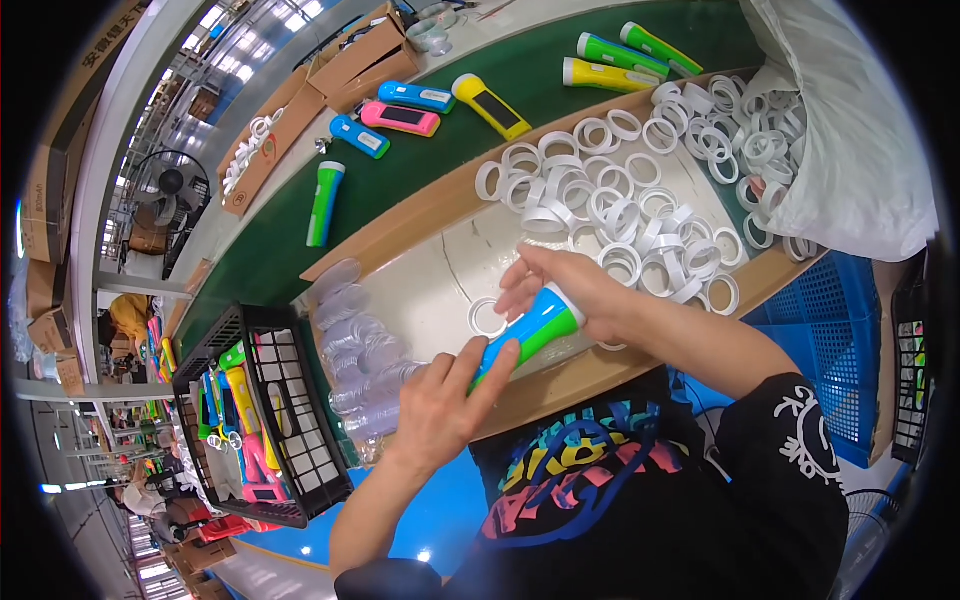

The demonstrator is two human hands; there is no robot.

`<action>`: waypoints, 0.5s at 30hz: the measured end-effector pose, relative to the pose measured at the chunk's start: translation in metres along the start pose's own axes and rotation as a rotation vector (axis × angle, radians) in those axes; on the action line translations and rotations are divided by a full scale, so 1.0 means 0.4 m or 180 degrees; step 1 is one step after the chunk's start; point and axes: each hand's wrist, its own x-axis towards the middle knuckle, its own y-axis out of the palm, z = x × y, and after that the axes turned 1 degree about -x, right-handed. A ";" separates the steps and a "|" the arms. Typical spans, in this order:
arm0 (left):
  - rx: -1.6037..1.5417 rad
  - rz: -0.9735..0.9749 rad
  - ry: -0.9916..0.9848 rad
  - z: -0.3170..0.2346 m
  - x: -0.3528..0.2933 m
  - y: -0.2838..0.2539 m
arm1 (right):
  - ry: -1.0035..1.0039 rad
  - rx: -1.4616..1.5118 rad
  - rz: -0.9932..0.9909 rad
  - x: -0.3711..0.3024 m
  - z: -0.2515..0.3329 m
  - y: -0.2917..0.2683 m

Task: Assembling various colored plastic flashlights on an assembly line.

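A blue-and-green flashlight [530, 335] with a white rim on its wide head is held at a tilt above the cardboard tray [440, 255]. My left hand [445, 405] grips its narrow end, thumb along the green side. Beside the wide head is my right hand [570, 280], its palm against the white rim and its fingers stretched out past it. One white ring [487, 317] shows close to those fingertips. Many loose white rings [620, 205] are heaped in the tray's right half. Clear round discs [355, 330] lie in overlapping rows at its left end.
Blue, pink, yellow and green flashlights [400, 118] lie along the green belt [260, 235] behind the tray. A black crate [315, 430] with more flashlights stands at left. A white plastic bag [860, 150] and blue basket [825, 340] are at right. An open carton [255, 155] holds more rings.
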 end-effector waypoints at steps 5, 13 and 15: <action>-0.3901 -0.0034 -0.1816 0.014 -0.045 -0.049 | -0.3496 -0.2436 0.0921 -0.082 0.011 0.012; -0.2560 -0.0574 -0.1660 0.004 0.024 0.067 | -0.1708 -0.0662 -0.0088 0.001 0.028 0.004; -0.4390 -0.0427 -0.2831 -0.005 0.004 0.089 | -0.1471 -0.0158 0.0228 -0.005 0.044 -0.006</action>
